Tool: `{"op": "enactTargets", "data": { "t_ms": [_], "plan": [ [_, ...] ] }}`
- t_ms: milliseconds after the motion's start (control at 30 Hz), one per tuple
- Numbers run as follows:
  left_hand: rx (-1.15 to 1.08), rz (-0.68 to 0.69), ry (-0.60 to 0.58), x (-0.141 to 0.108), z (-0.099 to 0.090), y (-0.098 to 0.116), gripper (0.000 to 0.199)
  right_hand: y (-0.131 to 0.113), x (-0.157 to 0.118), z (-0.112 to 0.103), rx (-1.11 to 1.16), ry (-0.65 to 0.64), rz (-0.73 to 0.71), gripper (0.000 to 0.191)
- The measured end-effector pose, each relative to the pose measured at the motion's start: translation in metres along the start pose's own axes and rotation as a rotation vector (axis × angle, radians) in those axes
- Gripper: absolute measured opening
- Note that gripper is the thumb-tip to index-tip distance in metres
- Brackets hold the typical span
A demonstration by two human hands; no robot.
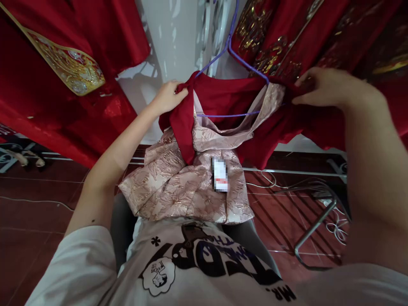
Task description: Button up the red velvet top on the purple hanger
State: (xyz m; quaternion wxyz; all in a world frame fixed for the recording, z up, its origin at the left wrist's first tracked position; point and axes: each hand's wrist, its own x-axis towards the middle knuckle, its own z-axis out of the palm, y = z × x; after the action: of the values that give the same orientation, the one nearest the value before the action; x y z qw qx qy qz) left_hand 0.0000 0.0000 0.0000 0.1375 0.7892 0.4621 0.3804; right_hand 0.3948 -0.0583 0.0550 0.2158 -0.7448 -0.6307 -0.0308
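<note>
While a hanger (229,42) spans the red top (183,127), left hand (170,97) and right hand (328,88) pinch its shoulders between fingers (182,94), pink brocade (191,187) below!

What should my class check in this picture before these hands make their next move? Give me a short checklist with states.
1. Left hand on the red cloth: ok, it pinches one shoulder.
2. Right hand closed on the cloth: cannot tell; its fingers are at it, in dim light.
3. Purple hanger in the neckline: ok, its bar crosses the opening.
4. Hanger's hook: cannot tell, outside the view.
5. Red cloth even over the pink garment: not ok, it covers more front on the left.
</note>
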Motion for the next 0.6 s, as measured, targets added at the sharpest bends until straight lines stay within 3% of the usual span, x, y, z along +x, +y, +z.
{"op": "enactTargets", "data": {
  "t_ms": [133,233,333,433,500,600],
  "plan": [
    [0.084,0.047,0.018,-0.003,0.004,-0.001,0.021,-0.011,-0.023,0.001,0.183,-0.072,0.027,0.029],
    [0.111,0.08,0.027,-0.005,0.009,-0.007,0.023,-0.036,-0.036,0.025,0.383,-0.075,0.021,0.031],
    [0.094,0.132,0.066,-0.005,0.011,-0.013,0.023,-0.072,-0.046,0.056,0.515,-0.17,-0.182,0.037],
    [0.092,0.133,0.08,-0.005,0.007,-0.015,0.024,-0.1,-0.056,0.076,0.571,-0.243,-0.36,0.03],
    [0.116,0.107,0.07,-0.007,0.002,-0.013,0.029,-0.107,-0.059,0.08,0.578,-0.216,-0.423,0.023],
    [0.166,0.099,0.115,-0.013,-0.001,-0.005,0.038,-0.103,-0.056,0.081,0.551,-0.072,-0.447,0.016]
  ]
}}
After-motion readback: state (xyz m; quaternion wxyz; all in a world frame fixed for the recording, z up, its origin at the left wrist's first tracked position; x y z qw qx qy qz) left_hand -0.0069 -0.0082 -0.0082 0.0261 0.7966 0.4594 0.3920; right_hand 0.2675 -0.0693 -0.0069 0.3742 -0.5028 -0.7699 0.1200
